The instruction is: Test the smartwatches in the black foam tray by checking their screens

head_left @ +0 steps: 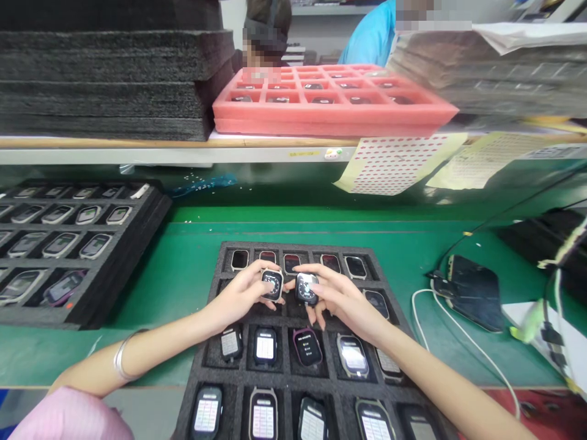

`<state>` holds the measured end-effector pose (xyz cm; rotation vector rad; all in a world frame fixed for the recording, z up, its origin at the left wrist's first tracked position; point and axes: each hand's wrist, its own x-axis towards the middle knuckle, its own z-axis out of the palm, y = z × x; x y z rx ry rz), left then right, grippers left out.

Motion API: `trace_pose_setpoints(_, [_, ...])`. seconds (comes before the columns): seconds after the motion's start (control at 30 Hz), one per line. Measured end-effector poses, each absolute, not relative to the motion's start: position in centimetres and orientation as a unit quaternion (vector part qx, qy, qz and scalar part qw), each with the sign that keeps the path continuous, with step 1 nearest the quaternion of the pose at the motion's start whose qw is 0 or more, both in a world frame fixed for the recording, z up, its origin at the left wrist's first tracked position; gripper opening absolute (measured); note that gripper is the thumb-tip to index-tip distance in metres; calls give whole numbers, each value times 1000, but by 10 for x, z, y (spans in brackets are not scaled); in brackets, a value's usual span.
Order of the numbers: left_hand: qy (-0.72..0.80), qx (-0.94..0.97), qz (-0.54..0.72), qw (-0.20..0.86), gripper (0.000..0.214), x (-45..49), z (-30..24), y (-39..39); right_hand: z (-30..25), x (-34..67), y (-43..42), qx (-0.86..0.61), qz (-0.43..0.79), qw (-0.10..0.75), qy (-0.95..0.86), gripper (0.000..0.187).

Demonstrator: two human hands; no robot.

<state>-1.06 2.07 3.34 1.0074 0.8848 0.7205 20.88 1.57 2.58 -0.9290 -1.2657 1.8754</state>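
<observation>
My left hand [245,290] pinches a smartwatch without a strap, a light-cased smartwatch [277,282], with the thumb on its lit dial. Close beside it, my right hand [342,296] grips a black-cased smartwatch [303,294], its thumb also resting on a lit dial. Both watches are held above a black foam tray [287,382], whose compartments hold several more watch bodies. Below my hands in the tray, a purple-cased watch [307,347] shows a short list. Other watches, such as a silver-cased one [353,355], have bright white screens; the back row looks dark.
Another foam tray of watches [151,211] stands at left. On the shelf [275,154] are stacked black foam [114,91] and a pink foam tray [330,116]. At right lie a black device [474,293] and white cable [477,348]. Two people are beyond the shelf.
</observation>
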Motion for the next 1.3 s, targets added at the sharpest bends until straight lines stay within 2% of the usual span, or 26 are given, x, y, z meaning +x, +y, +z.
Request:
trace_pose_setpoints(0.23, [395, 459, 328, 725, 29, -12, 33, 20, 26, 206, 13, -421, 659, 367, -504, 43])
trace_pose_setpoints(0.9, [367, 497, 324, 717, 28, -12, 25, 22, 28, 205, 12, -426, 632, 345, -548, 42])
trace_pose_setpoints(1.03, [363, 492, 336, 717, 27, -12, 26, 22, 31, 210, 11, -375, 659, 315, -571, 64])
trace_pose_setpoints(1.1, [366, 489, 340, 715, 28, -13, 27, 23, 29, 212, 12, -377, 657, 292, -584, 70])
trace_pose_setpoints(1.2, [381, 486, 343, 708, 31, -13, 27, 25, 21, 212, 17, -422, 620, 259, -608, 66])
trace_pose_setpoints(1.3, [397, 479, 347, 702, 35, -14, 26, 28, 12, 211, 23, -461, 533, 236, -669, 59])
